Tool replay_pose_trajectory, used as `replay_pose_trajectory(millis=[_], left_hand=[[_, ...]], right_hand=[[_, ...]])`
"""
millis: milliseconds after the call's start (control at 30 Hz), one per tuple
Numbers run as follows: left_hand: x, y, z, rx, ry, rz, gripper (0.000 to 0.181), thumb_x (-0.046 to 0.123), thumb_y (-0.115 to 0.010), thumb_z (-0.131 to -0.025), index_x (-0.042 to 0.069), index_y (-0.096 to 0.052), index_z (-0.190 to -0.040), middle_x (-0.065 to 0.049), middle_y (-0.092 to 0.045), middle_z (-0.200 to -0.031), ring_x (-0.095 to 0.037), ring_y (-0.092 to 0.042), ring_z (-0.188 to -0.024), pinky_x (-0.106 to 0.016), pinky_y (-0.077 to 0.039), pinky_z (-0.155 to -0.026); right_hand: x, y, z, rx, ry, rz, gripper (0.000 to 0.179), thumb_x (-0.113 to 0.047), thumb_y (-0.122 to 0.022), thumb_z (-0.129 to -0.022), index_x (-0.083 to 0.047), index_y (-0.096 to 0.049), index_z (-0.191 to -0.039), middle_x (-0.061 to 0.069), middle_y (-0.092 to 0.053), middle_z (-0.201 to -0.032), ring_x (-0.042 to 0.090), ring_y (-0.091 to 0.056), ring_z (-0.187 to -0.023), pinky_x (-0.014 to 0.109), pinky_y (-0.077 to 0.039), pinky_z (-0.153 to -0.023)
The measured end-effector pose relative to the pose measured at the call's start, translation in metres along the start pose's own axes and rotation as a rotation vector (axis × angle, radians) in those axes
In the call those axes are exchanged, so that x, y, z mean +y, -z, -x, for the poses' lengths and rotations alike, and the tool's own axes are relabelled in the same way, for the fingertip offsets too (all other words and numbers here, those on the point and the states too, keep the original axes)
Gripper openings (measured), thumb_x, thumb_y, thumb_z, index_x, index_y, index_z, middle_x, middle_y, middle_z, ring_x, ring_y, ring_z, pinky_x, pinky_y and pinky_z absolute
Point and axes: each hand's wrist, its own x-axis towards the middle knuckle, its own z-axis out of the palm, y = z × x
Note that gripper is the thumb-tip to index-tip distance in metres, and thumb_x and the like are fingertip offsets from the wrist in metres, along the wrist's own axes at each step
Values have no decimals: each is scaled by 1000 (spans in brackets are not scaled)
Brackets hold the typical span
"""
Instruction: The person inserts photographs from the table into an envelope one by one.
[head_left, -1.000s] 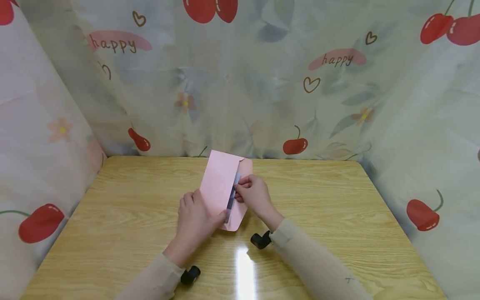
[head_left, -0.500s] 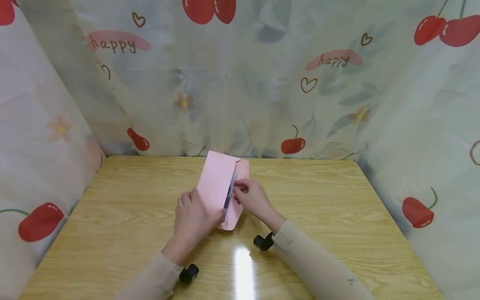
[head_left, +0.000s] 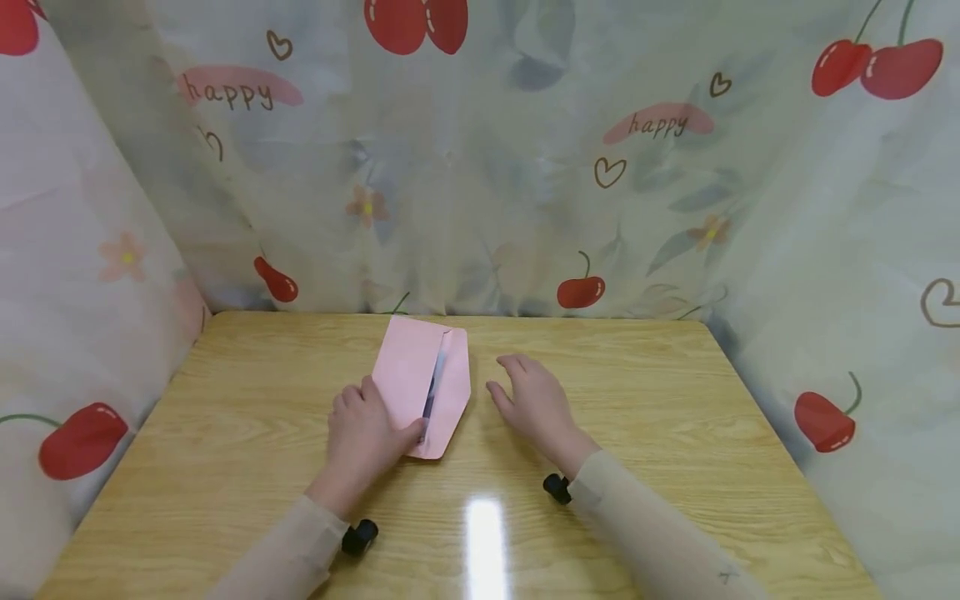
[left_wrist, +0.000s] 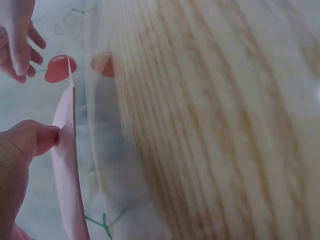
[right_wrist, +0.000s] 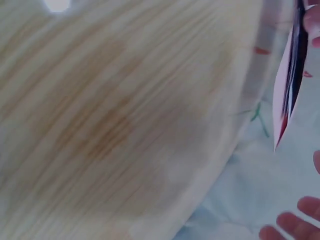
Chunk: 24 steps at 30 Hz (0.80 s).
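A pink envelope (head_left: 405,367) stands tilted over the table, its flap (head_left: 453,392) unfolded to the right. My left hand (head_left: 363,437) grips its lower left part, thumb across the front near the opening. Inside the opening shows a narrow strip of a dark and pale blue flat insert (head_left: 431,392); the rest of it is hidden in the envelope. To the right of the flap, apart from it, my right hand (head_left: 536,404) is held with its fingers loosely extended, holding nothing. In the left wrist view the envelope (left_wrist: 65,165) appears nearly edge-on, above the table.
The wood-grain table (head_left: 637,392) has a bright light reflection near its front. Behind it and along both sides hangs a pale curtain (head_left: 480,167) printed with cherries, hearts and flowers. Black wrist cameras (head_left: 360,537) sit at both cuffs.
My right hand has let go at the envelope's opening and drawn away to the right, its fingers spreading. My left hand has moved slightly left with the envelope.
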Motion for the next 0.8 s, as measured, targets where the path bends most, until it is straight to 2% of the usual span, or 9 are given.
replay_pose_trajectory(millis=[100, 300, 500, 633, 800], left_hand=[[-5, 1, 0, -29, 6, -28, 100, 65, -72, -66, -12, -39, -121, -27, -46, -101, -40, -46, -94, -51, -39, -79], [-8, 2, 4, -86, 26, -82, 96, 67, -71, -66, -12, -42, -112, -25, -46, -94, -38, -45, -90, -49, -40, -75], [-11, 3, 10, -138, 31, -126, 98, 69, -70, -67, -15, -43, -110, -25, -45, -92, -38, -46, -89, -49, -42, -74], [-11, 5, 15, -183, 18, -151, 101, 70, -68, -69, -18, -43, -112, -27, -45, -93, -39, -47, -89, -51, -44, -74], [-14, 7, 19, -217, -5, -136, 105, 69, -66, -72, -22, -40, -118, -31, -48, -98, -41, -49, -93, -52, -46, -78]], right_hand=[[9, 0, 4, -21, 12, 136, 55, -44, -56, -94, -4, -53, -133, 15, -54, -132, 32, -51, -121, 47, -42, -97], [19, 2, 11, -121, -105, 222, 78, -63, -45, -92, -9, -34, -148, 18, -32, -151, 38, -29, -138, 56, -23, -108], [25, -1, 16, -156, -169, 250, 91, -75, -34, -88, -15, -20, -155, 17, -17, -158, 41, -13, -143, 60, -12, -109], [26, -2, 20, -144, -182, 247, 93, -78, -33, -86, -17, -18, -155, 16, -15, -158, 40, -10, -144, 60, -10, -110], [25, 0, 23, -150, -187, 225, 94, -77, -35, -86, -16, -18, -155, 16, -13, -159, 40, -8, -144, 61, -8, -110]])
